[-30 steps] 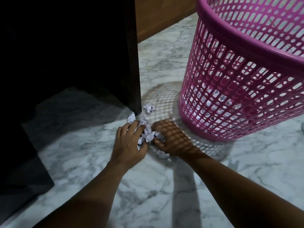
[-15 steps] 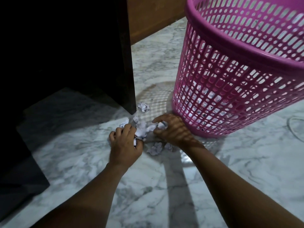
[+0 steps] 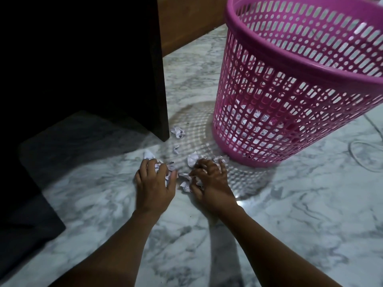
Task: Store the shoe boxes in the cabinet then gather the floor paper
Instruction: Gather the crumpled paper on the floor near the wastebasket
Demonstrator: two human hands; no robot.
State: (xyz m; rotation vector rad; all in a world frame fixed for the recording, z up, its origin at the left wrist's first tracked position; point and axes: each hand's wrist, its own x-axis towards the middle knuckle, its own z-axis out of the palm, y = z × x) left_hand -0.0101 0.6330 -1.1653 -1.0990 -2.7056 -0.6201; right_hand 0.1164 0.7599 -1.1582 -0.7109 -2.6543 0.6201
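The marble floor (image 3: pixel 290 235) filled the whole frame, white with grey veins, and down in the left half stood the dark cabinet (image 3: pixel 83 69), its near corner planted on the stone and its side lost in shadow. Right of it rose the pink basket (image 3: pixel 290 96), tall and perforated, leaning in the wide lens, with crumpled white paper visible through the holes near its bottom. Behind both ran a strip of brown wood (image 3: pixel 186 23) along the floor edge. Then the arms came in from below! The left hand (image 3: pixel 154 187) lay palm down on the floor, fingers curled and clawed over a bunch of crumpled paper (image 3: pixel 163 169), scraps poking out between the fingertips. The right hand (image 3: pixel 209 183) sat just beside it, near the basket's foot, fingers bent and raking over more scraps, knuckles up, with pieces tucked under the palm edge. Loose paper lay between and ahead of the two hands on the floor: one white wad (image 3: pixel 192 158) touching the right fingertips, one scrap (image 3: pixel 148 154) just beyond the left fingers, a small bit (image 3: pixel 176 149) further out, and a last crumpled ball (image 3: pixel 177 132) right at the cabinet's corner.
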